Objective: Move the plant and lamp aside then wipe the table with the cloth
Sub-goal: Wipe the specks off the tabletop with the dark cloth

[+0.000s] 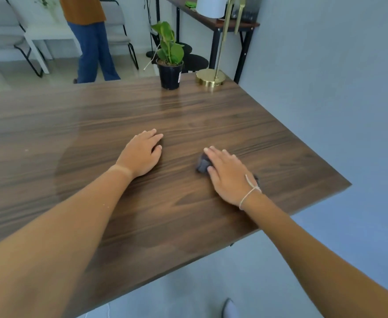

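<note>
Resting flat, the right grip [228, 177] covers most of the cloth [202, 165].

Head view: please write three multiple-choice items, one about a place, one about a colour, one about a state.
1. Where is the plant? A under a hand; B at the table's far edge, beside the lamp; C on the floor.
2. Lamp base colour? A gold; B red; C white.
3. The right hand? A lifts the lamp; B hangs idle; C lies flat on the cloth.
Answers: B, the pot stands by the lamp base; A, brass shine; C, straight fingers cover the cloth.
</note>
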A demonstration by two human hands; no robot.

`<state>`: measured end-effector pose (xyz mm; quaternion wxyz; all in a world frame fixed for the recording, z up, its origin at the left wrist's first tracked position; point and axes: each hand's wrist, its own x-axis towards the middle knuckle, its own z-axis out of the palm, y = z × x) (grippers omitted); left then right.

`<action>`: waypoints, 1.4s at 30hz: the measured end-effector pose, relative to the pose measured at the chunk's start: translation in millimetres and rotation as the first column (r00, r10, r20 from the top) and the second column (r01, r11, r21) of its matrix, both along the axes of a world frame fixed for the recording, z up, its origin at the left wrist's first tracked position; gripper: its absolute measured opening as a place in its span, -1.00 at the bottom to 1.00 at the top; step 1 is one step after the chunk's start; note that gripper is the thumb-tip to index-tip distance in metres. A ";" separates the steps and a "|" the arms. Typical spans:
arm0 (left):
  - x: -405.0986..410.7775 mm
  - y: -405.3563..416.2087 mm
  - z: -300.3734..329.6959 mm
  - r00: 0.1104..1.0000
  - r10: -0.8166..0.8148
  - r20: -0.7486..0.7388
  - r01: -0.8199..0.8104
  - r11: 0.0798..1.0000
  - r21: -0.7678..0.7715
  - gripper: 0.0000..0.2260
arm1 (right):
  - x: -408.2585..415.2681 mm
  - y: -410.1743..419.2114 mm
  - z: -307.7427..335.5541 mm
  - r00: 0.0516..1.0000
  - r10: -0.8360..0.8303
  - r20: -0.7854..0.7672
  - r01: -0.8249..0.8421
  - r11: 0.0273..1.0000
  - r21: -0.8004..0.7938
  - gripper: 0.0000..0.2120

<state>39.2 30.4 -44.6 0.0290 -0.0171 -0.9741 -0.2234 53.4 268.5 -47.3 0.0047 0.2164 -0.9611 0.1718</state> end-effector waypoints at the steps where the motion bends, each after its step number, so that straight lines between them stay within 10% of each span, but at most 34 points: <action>1: -4.1 7.2 0.4 1.000 -0.019 0.004 0.019 1.000 -0.004 -0.61 | 32.1 -6.7 -1.0 0.988 0.151 -0.023 -0.151 0.989 0.002 -0.53; 5: -16.5 28.2 2.8 0.998 -0.062 0.014 0.062 0.998 -0.018 -0.60 | 66.8 46.3 7.7 0.955 0.297 0.008 -0.297 0.955 -0.004 -0.53; 13: -17.2 42.1 -2.4 0.999 -0.036 -0.001 0.036 0.997 -0.072 -0.60 | -83.5 189.1 12.3 0.853 -0.521 0.027 0.521 0.854 0.000 -0.59; 21: -17.0 47.5 3.5 1.000 0.012 0.026 -0.009 0.995 -0.104 -0.60 | -6.3 89.4 4.9 0.975 0.220 0.034 -0.220 0.975 -0.006 -0.54; 29: 30.9 14.6 3.7 0.968 0.250 0.031 -0.248 0.966 -0.074 -0.60 | -149.0 119.0 10.1 0.969 -0.246 0.019 0.245 0.969 0.025 -0.54; 34: 65.8 -7.9 0.9 0.942 0.333 0.035 -0.330 0.941 -0.077 -0.61 | -63.2 -13.7 -1.3 0.991 0.127 0.033 -0.125 0.991 -0.040 -0.53; 38: 84.5 -28.9 5.8 0.954 0.298 0.038 -0.291 0.948 -0.126 -0.60 | 83.0 -49.2 -0.1 0.831 0.556 -0.005 -0.556 0.831 -0.015 -0.45; 42: 106.8 -45.1 3.0 0.970 0.238 0.040 -0.230 0.961 -0.154 -0.59 | 70.9 1.8 1.9 0.929 0.370 0.027 -0.367 0.927 -0.079 -0.52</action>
